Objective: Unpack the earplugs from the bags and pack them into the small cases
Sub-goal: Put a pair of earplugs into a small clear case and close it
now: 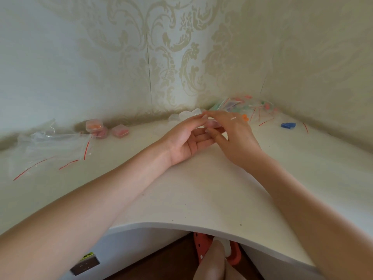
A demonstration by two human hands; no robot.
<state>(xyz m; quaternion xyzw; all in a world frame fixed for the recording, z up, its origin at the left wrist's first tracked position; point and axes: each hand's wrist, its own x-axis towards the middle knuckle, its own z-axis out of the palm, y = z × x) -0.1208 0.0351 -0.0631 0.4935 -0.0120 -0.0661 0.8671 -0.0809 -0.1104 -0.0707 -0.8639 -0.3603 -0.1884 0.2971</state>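
Item, my left hand (187, 138): palm turned up and to the right, fingers long and nearly straight, their tips meeting a small pinkish clear piece (212, 123) at the centre of the table (181, 199); what that piece is I cannot tell, as it is blurred and half hidden. Item, my right hand (235, 134): back toward me, fingers bent down over the same piece and pinching it from the 3 o'clock side, thumb tucked under toward the left fingers. Both forearms are bare and run in from the near edge, the left from 7 o'clock, the right from 5 o'clock, converging at the hands. Item, empty clear cases (187, 115): a small heap just past my fingertips at 12 o'clock, against the wall. Item, full bags of earplugs (242, 104): a pile with green, orange and pink contents at 1 o'clock from the hands, in the corner. Item, one blue earplug pair (288, 125): lying alone at 3 o'clock, well apart from the right hand. Item, filled cases (105, 128): three, holding orange and pink, at 9 o'clock near the wall. Item, emptied bags (50, 146) with red seal strips: spread flat at 9 o'clock, beyond the filled cases.
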